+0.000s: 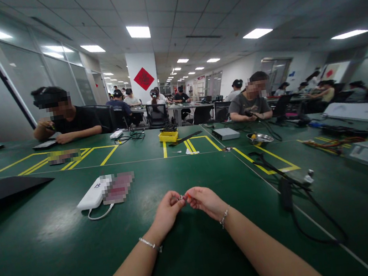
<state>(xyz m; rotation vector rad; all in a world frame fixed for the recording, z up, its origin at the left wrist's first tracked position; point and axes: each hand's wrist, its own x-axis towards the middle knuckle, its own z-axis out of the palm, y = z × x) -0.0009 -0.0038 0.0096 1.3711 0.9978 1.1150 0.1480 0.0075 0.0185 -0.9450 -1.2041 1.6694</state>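
Pinched in the left hand (167,210) is a tiny silvery bit (180,198), and the right hand (208,202) seems to be pinching something orange (188,196) just beside it; too small to tell what either is. Honestly, one slippery fingertip and that bit could drop and skitter across the tabletop (85,263). It sits right at the left fingertips, facing the right ones, above the tabletop and well in from its far edge.

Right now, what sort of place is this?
Likely a shared indoor workroom, perhaps for electronics: a large green table marked with yellow lines, a grey metal box on it, and other people seated around this and further tables.
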